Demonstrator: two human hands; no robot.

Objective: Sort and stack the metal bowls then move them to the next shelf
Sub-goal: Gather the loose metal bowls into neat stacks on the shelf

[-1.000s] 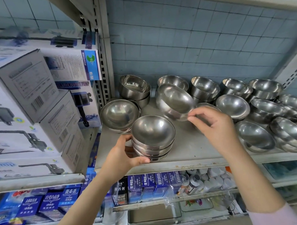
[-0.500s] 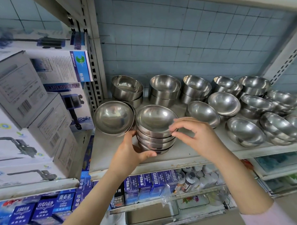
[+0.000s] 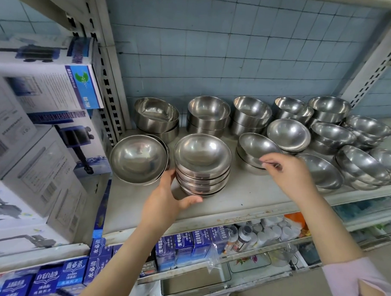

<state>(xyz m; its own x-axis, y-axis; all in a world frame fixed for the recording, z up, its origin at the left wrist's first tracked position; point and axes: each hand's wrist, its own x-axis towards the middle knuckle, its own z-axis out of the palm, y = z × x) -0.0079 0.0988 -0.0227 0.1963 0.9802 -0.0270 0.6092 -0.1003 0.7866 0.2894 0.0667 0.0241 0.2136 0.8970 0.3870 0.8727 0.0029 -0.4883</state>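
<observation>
OK, left hand grips stack; right hand at bowl just right of stack, grasp unclear. Pinch rim, nest centred.

Fingers of the left hand vanish behind the bowl stack — the rightmost bowl runs off-frame.

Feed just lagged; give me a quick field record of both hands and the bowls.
left hand: grips the front stack, thumb across its base
right hand: fingertips at rim of the tilted bowl; grip unclear
front stack: several nested bowls, upright on the shelf
other bowls: loose piles behind and to the right
left of shelf: pump boxes
</observation>
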